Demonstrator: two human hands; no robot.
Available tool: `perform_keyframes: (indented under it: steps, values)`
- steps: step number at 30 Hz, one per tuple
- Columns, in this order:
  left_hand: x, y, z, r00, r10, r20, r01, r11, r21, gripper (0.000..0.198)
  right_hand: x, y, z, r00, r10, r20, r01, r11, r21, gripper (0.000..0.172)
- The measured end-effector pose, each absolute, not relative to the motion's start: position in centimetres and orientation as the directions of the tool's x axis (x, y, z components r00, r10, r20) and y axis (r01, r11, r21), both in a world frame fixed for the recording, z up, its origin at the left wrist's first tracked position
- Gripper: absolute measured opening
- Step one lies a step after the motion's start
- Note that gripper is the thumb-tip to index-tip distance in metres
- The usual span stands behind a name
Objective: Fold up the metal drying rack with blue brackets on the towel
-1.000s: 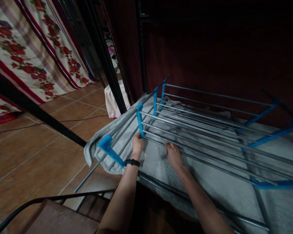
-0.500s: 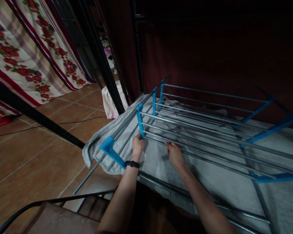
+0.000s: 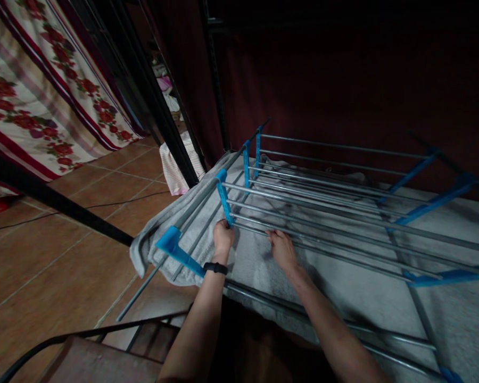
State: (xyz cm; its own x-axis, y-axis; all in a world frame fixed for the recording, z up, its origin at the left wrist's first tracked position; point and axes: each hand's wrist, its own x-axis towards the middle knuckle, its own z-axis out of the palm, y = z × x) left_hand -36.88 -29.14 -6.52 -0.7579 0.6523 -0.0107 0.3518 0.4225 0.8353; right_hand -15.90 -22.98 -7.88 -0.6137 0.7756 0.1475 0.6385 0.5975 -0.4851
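A metal clothes drying rack [image 3: 357,215] with long rods and blue plastic brackets stands over a grey towel-like cloth [image 3: 247,258]. My left hand [image 3: 223,237], with a dark band on its wrist, is closed at the lower end of a blue bracket [image 3: 223,198], where the rods join it; its fingertips are partly hidden. To its right, the fingers of my right hand [image 3: 281,249] are pinched on the lowest metal rod [image 3: 319,250]. A second blue bracket [image 3: 179,252] slants down left of my left wrist.
Black metal frame posts [image 3: 59,199] rise at the left, with tiled floor [image 3: 64,260] beyond. A floral curtain [image 3: 51,96] hangs at upper left. A brown chair seat [image 3: 99,361] is at lower left. A striped cloth [image 3: 179,165] hangs beside a post.
The view has shifted slightly, so the rack and both hands appear a little further left. Both hands keep their places on the bracket and rod.
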Motion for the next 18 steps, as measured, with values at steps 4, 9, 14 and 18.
perform_keyframes:
  steps: [4, 9, 14, 18]
  values:
    - [-36.4, -29.2, -6.1, -0.785, 0.62, 0.026, 0.396, 0.469, 0.79, 0.019, -15.8, -22.9, -8.1, -0.601, 0.784, 0.153, 0.628, 0.582, -0.517, 0.043]
    - [-35.8, -29.5, -5.8, -0.807, 0.589, 0.043, 0.404, 0.497, 0.768, 0.018, -15.8, -22.8, -8.1, -0.61, 0.781, 0.132, 0.639, 0.584, -0.502, 0.042]
    - [-35.5, -29.3, -6.0, -0.826, 0.564, 0.022, 0.372, 0.514, 0.773, 0.024, -15.7, -22.9, -7.9, -0.631, 0.767, 0.12, 0.644, 0.603, -0.471, 0.041]
    - [-35.3, -29.1, -6.2, -0.83, 0.558, 0.01, 0.369, 0.536, 0.759, 0.025, -15.7, -23.1, -7.8, -0.633, 0.765, 0.118, 0.667, 0.617, -0.417, 0.04]
